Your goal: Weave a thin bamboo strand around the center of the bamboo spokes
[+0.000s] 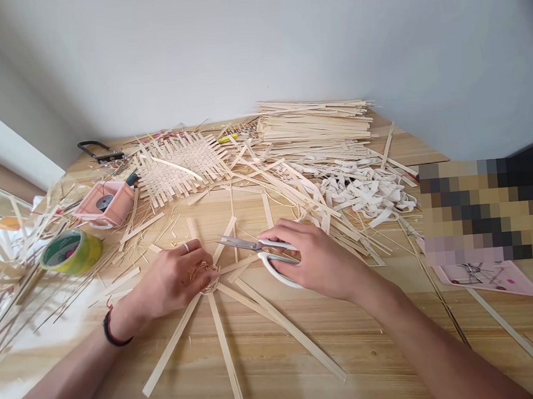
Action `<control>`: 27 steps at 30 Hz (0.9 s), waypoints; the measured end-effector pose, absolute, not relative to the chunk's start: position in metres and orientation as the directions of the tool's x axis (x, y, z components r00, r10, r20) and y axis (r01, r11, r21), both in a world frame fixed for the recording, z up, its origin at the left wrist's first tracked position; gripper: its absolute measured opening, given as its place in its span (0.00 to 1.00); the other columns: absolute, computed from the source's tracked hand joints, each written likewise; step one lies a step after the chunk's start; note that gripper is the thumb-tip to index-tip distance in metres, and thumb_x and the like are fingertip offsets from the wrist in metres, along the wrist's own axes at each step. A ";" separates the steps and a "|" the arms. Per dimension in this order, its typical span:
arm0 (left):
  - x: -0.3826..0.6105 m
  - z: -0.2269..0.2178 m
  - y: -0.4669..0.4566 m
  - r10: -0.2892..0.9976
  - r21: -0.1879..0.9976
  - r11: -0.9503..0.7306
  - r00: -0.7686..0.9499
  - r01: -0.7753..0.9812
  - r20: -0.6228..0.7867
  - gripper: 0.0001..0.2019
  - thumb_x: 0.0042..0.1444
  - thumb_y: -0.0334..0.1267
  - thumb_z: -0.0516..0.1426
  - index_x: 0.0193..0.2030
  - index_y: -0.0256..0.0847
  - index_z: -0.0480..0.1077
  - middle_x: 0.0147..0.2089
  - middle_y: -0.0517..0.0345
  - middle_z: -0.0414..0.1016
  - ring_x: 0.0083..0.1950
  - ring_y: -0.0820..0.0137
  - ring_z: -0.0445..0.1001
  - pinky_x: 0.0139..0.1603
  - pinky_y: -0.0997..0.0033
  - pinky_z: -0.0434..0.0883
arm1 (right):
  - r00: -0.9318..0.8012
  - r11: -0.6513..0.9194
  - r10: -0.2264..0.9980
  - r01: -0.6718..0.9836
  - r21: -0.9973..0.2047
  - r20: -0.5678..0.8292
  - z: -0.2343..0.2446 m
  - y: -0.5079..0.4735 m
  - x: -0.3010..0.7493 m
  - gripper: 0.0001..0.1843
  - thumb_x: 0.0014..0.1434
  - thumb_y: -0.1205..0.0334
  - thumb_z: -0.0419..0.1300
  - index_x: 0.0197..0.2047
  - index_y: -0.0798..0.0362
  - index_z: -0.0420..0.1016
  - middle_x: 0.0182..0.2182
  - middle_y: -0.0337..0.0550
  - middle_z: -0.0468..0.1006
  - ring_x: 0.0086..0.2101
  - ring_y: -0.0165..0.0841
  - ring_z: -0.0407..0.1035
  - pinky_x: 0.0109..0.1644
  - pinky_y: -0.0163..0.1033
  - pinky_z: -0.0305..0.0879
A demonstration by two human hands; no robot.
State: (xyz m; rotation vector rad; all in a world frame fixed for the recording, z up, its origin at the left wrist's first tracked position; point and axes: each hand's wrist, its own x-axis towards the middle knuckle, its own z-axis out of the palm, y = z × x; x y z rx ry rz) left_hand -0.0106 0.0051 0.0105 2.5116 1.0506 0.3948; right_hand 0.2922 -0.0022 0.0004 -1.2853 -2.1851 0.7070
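My left hand (pixel 183 277), with a ring and a dark wristband, is closed on a small woven piece of bamboo strips (pixel 211 284). Flat strips radiate from its round centre; one long strip (pixel 225 350) points toward me. My fingers cover much of the centre. In my right hand (pixel 303 255) is a pair of white-handled scissors (pixel 278 257), fingers through the loops. The blades are slightly parted and point left, just above and right of the woven centre. Whether they touch a strip I cannot tell.
A woven mat (pixel 181 169) lies behind, beside a stack of strips (pixel 316 122) and a heap of white ribbon (pixel 367 191). At left are a pink box (pixel 107 203) and tape rolls (pixel 71 252). A pink tray (pixel 489 280) sits right. Loose offcuts litter the table.
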 end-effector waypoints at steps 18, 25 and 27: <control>-0.014 0.006 0.005 0.751 0.382 -0.628 0.657 0.678 0.066 0.14 0.72 0.41 0.55 0.60 0.40 0.71 0.46 0.52 0.76 0.38 0.66 0.77 0.39 0.66 0.69 | -0.406 0.443 0.887 0.612 -0.655 0.221 -0.004 0.000 0.291 0.15 0.64 0.67 0.63 0.54 0.51 0.77 0.50 0.45 0.82 0.47 0.40 0.78 0.51 0.44 0.71; -0.016 0.004 0.007 0.768 0.393 -0.587 0.640 0.708 -0.004 0.12 0.73 0.41 0.55 0.57 0.42 0.74 0.46 0.53 0.75 0.38 0.67 0.76 0.40 0.66 0.67 | -0.452 0.404 0.885 0.628 -0.665 0.111 0.006 0.000 0.295 0.11 0.63 0.66 0.63 0.50 0.50 0.80 0.46 0.43 0.83 0.43 0.38 0.77 0.47 0.43 0.70; -0.015 0.006 0.007 0.768 0.409 -0.582 0.640 0.703 -0.007 0.11 0.72 0.40 0.55 0.56 0.42 0.74 0.45 0.53 0.74 0.37 0.67 0.75 0.40 0.67 0.67 | -0.476 0.392 0.877 0.621 -0.679 0.071 0.008 -0.001 0.295 0.10 0.63 0.64 0.64 0.48 0.49 0.80 0.44 0.42 0.83 0.42 0.37 0.76 0.46 0.41 0.70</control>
